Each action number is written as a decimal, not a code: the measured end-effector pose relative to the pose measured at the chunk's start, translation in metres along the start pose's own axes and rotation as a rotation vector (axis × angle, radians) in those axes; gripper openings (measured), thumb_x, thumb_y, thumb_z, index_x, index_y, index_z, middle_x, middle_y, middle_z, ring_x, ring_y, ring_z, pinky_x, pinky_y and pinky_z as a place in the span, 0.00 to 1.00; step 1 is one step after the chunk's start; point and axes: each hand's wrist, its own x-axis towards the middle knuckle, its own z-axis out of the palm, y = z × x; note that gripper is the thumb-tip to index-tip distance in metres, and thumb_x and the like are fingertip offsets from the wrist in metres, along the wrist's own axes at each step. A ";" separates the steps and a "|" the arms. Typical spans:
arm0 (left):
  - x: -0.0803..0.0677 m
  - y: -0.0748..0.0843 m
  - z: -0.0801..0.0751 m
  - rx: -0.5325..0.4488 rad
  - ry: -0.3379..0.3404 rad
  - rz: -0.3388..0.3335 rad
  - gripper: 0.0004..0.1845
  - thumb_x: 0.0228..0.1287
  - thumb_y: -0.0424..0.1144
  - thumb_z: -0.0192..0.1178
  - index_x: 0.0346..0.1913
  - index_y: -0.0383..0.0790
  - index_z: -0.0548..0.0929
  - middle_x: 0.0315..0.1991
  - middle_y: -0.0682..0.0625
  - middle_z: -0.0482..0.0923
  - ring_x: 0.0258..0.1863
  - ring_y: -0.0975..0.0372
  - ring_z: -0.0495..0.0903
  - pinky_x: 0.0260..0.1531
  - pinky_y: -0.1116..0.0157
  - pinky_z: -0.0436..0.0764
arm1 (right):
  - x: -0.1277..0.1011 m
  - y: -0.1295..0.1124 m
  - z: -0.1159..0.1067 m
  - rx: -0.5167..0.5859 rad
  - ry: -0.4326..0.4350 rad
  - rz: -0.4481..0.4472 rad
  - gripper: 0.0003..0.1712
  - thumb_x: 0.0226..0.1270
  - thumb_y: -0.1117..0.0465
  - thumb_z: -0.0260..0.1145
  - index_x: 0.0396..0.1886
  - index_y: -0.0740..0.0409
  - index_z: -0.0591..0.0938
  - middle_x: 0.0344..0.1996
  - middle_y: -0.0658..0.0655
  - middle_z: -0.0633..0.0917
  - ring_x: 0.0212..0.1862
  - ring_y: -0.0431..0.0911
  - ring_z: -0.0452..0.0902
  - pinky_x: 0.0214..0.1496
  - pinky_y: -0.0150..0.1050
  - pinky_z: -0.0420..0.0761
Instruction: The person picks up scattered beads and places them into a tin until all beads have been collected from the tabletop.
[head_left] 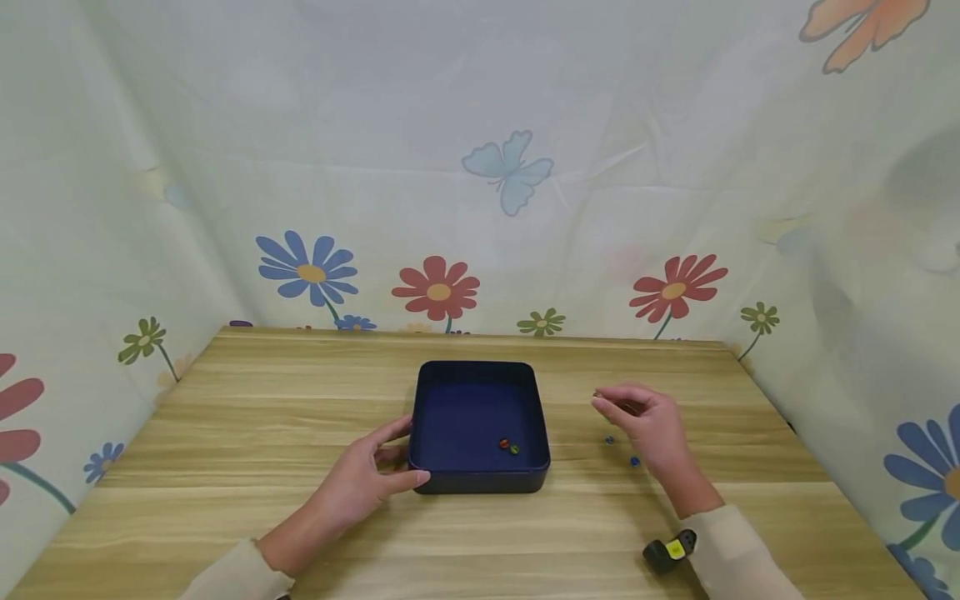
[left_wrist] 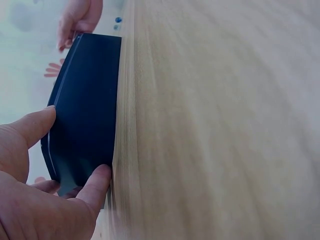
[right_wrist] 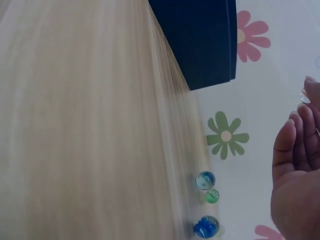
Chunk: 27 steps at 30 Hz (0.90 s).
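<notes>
A dark blue square tray [head_left: 480,483] stands on the wooden table, an orange-red marble [head_left: 504,443] and a green marble [head_left: 513,449] lying inside near its front right. My left hand [head_left: 360,479] grips the tray's left side by the near corner; the left wrist view has its fingertips [left_wrist: 101,172] against the dark wall. Right of the tray and above the table, my right hand [head_left: 645,421] pinches a small clear marble [right_wrist: 304,95] between thumb and fingertips. Below that hand lie a pale blue marble [right_wrist: 205,180], a green marble [right_wrist: 212,196] and a deep blue marble [right_wrist: 206,227].
A black device with a yellow label [head_left: 675,549] is at the right wrist, by the sleeve. Floral cloth [head_left: 510,250] hangs behind the table [head_left: 315,375] and along both sides.
</notes>
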 end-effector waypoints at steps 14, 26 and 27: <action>0.001 -0.001 0.000 -0.006 0.002 -0.001 0.48 0.57 0.39 0.77 0.79 0.45 0.64 0.76 0.41 0.67 0.69 0.46 0.76 0.57 0.57 0.84 | 0.001 -0.004 0.011 0.052 -0.008 -0.034 0.21 0.63 0.52 0.77 0.49 0.61 0.90 0.41 0.43 0.89 0.43 0.36 0.85 0.44 0.29 0.86; 0.001 0.000 0.000 -0.009 -0.003 -0.001 0.48 0.58 0.39 0.77 0.79 0.44 0.64 0.76 0.41 0.66 0.69 0.46 0.75 0.58 0.57 0.84 | 0.004 -0.004 0.020 0.051 -0.021 -0.010 0.22 0.61 0.51 0.78 0.48 0.62 0.89 0.41 0.46 0.89 0.42 0.37 0.86 0.44 0.30 0.86; 0.001 0.000 0.000 -0.007 -0.003 0.001 0.48 0.58 0.39 0.77 0.79 0.44 0.64 0.76 0.41 0.66 0.69 0.46 0.75 0.58 0.57 0.84 | 0.004 -0.005 0.020 0.056 -0.022 -0.010 0.23 0.62 0.51 0.78 0.49 0.63 0.89 0.41 0.46 0.89 0.42 0.37 0.86 0.44 0.29 0.86</action>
